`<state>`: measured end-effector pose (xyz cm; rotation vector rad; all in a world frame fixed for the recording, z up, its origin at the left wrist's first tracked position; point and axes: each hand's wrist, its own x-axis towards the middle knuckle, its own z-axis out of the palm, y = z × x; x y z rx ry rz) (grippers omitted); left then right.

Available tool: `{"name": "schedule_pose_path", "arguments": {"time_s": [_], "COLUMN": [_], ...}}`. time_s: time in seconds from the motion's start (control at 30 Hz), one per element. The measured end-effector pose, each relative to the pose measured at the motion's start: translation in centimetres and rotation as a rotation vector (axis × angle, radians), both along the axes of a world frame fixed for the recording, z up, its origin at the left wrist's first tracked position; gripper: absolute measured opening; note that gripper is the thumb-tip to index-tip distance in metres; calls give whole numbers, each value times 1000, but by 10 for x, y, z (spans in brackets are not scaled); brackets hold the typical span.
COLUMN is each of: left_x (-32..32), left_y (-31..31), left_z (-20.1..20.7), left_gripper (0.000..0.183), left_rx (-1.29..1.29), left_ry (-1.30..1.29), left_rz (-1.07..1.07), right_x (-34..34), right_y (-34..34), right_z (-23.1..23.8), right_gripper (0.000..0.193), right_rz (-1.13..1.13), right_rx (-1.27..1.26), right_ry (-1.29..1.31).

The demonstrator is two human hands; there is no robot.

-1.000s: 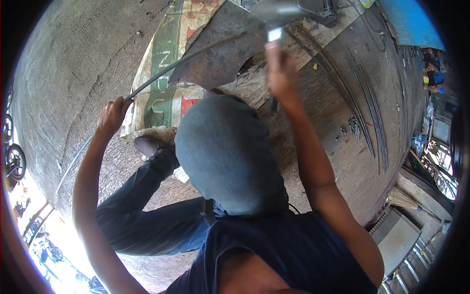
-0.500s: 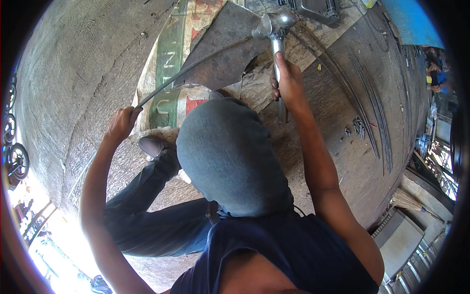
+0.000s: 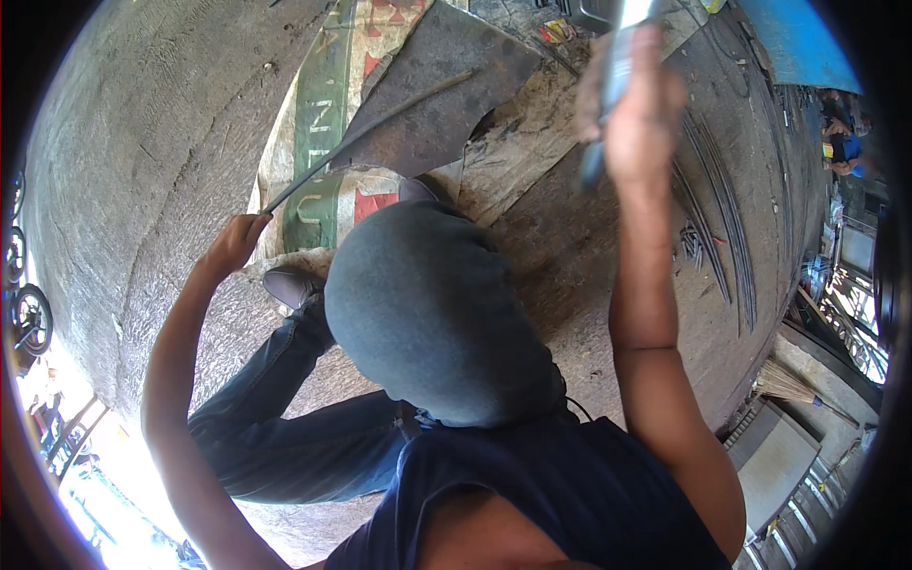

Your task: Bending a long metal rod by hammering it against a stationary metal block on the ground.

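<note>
My left hand is closed round the near end of a long dark metal rod. From the hand the rod slants away to the upper right, and its far part lies over a dark, irregular metal sheet. Raised at the upper right, my right hand grips a ball-peen hammer by its metal handle. Motion smears this hand and the hammer, and the hammer head is out of the picture. The hammer is well apart from the rod. My bent knee covers the middle of the view.
Under the metal sheet lies a worn printed tarp on the rough concrete floor. Several long thin rods lie at right, beside a small pile of short metal pieces. A broom rests at the right edge; wheels stand far left.
My right hand has swung the hammer up and to the right, away from the rod and toward the top edge. My left hand keeps its hold, and the rod has shifted slightly.
</note>
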<state>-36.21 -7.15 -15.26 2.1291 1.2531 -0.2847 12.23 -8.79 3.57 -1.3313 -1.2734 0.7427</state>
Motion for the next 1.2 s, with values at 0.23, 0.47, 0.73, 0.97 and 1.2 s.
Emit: {"name": "schedule_pose_path", "arguments": {"time_s": [0.23,0.47,0.73,0.97,1.2], "left_x": [16,9,17,20,16], "left_y": [16,2,7,17,33], "left_z": [9,15,-9,-12,-13], "left_gripper": [27,43,66,65,63], "left_rx": [65,-19,-177,-206,-312], "left_ry": [-85,-48,-101,-126,-133], "left_rz": [-65,133,245,294,302], "right_x": [5,2,1,-14,-12], "right_y": [-28,-44,-35,-24,-7], "right_z": [-132,-107,-127,-131,-127], "right_gripper": [54,52,52,50,51], "right_rz": [-126,-129,-90,-117,-93], "right_rx": [-270,-600,-546,-528,-530], "right_ry": [-319,190,76,116,85]}}
